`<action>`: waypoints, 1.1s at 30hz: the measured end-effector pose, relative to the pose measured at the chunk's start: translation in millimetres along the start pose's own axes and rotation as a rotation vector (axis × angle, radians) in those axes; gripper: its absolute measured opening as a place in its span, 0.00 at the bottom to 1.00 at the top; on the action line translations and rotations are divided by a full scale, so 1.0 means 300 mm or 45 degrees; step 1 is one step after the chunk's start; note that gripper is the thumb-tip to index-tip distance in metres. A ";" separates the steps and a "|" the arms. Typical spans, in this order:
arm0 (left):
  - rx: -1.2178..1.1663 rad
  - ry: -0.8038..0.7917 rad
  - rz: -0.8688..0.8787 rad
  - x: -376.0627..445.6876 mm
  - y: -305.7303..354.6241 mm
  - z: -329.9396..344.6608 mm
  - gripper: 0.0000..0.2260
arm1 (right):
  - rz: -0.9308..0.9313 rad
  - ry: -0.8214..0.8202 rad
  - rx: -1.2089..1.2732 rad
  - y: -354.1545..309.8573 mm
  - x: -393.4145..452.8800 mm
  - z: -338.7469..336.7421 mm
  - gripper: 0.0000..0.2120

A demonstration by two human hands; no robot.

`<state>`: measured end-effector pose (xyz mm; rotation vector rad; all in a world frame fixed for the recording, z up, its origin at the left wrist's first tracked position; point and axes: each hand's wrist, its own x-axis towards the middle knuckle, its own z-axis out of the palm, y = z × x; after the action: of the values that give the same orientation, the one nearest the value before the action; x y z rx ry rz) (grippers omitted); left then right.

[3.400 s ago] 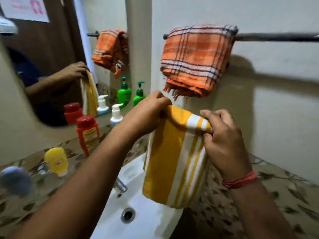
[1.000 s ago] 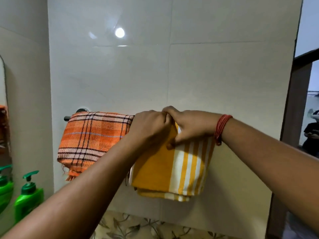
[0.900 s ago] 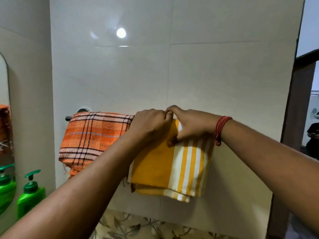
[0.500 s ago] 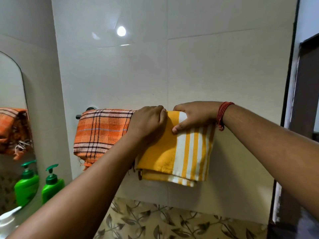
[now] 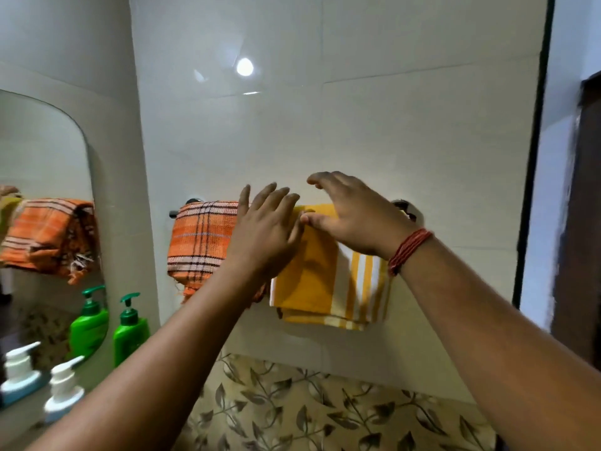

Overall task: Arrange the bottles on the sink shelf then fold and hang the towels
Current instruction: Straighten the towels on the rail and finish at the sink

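**Two folded towels draped on a wall rail, both hands open in front of them**

A yellow towel with white stripes (image 5: 328, 281) is seen folded and draped over a metal towel rail (image 5: 405, 206) on a pale tiled wall, just right of centre. Touching it at 9 o'clock, an orange plaid towel (image 5: 200, 242) is draped over the same rail. The left hand (image 5: 265, 234) is held in front of the seam between the two towels, its grip open, fingers straight and spread, nothing held. The right hand (image 5: 353, 216) is raised over the yellow towel's top edge, its grip also open, fingers loosely extended; whether the thumb touches the cloth cannot be told. A red thread band (image 5: 408, 250) is worn on the right wrist.

At 8 o'clock, a green pump bottle (image 5: 130, 330) is stood on the desk beside a mirror (image 5: 42, 151), and a white pump bottle (image 5: 63, 390) is placed nearer the lower left corner. Leaf-patterned stone (image 5: 292, 408) is seen below the towels.
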<state>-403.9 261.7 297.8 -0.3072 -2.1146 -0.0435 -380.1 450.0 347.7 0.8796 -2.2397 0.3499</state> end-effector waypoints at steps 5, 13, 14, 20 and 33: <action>0.145 0.093 -0.190 -0.203 -0.139 -0.093 0.29 | -0.223 0.239 0.328 -0.213 0.023 0.202 0.25; 0.763 -0.239 -0.642 -0.630 -0.398 -0.268 0.29 | -0.332 0.131 0.947 -0.564 0.076 0.642 0.27; 0.837 -0.282 -0.722 -0.693 -0.413 -0.296 0.29 | -0.343 0.065 0.956 -0.615 0.063 0.696 0.30; 1.056 -0.383 -1.099 -1.026 -0.338 -0.378 0.30 | -0.513 -0.145 0.915 -0.793 -0.127 0.947 0.33; 1.103 -0.723 -1.692 -1.632 0.144 -0.215 0.30 | -0.931 -0.580 0.814 -0.802 -0.790 1.243 0.34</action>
<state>-93.0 194.9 -82.5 1.7531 -2.2515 0.2003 -281.1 215.1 -86.1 2.2084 -1.9994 0.5594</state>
